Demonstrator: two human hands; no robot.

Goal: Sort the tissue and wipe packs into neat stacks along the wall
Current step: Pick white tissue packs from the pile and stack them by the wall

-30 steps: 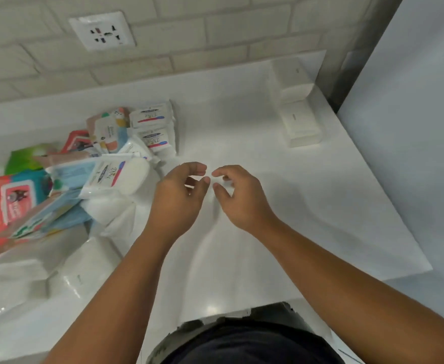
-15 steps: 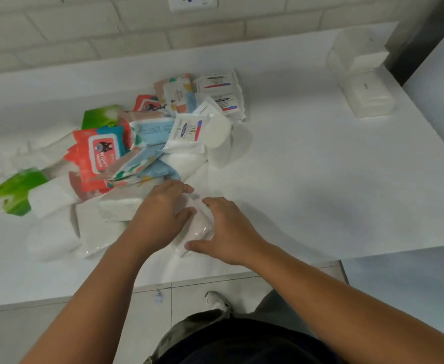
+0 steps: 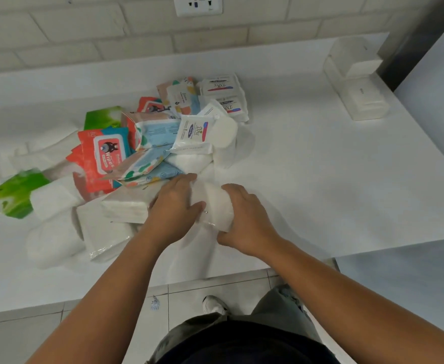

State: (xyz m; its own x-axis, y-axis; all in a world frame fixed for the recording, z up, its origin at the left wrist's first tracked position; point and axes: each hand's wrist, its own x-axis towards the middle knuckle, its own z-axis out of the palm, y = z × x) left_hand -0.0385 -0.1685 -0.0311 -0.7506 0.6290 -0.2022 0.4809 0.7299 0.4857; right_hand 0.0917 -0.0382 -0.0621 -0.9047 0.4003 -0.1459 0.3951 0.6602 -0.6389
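A plain white tissue pack (image 3: 215, 206) lies at the near edge of a jumbled pile on the white counter (image 3: 320, 185). My left hand (image 3: 175, 208) grips its left side with the thumb across the top. My right hand (image 3: 244, 219) grips its right end. The pile holds a red wipes pack (image 3: 102, 156), blue patterned packs (image 3: 150, 153), white Dove packs (image 3: 197, 132), green packs (image 3: 18, 190) and more plain white tissue packs (image 3: 102, 232). At the far right by the wall stands a short stack of white packs (image 3: 357, 80).
A brick wall with a power socket (image 3: 198, 5) runs behind the counter. A grey panel (image 3: 439, 82) borders the counter on the right. Tiled floor and my shoe (image 3: 214, 306) show below the counter's front edge.
Both hands came down from mid-counter to the near edge of the pile and took hold of the white tissue pack. The view shifted left and back.
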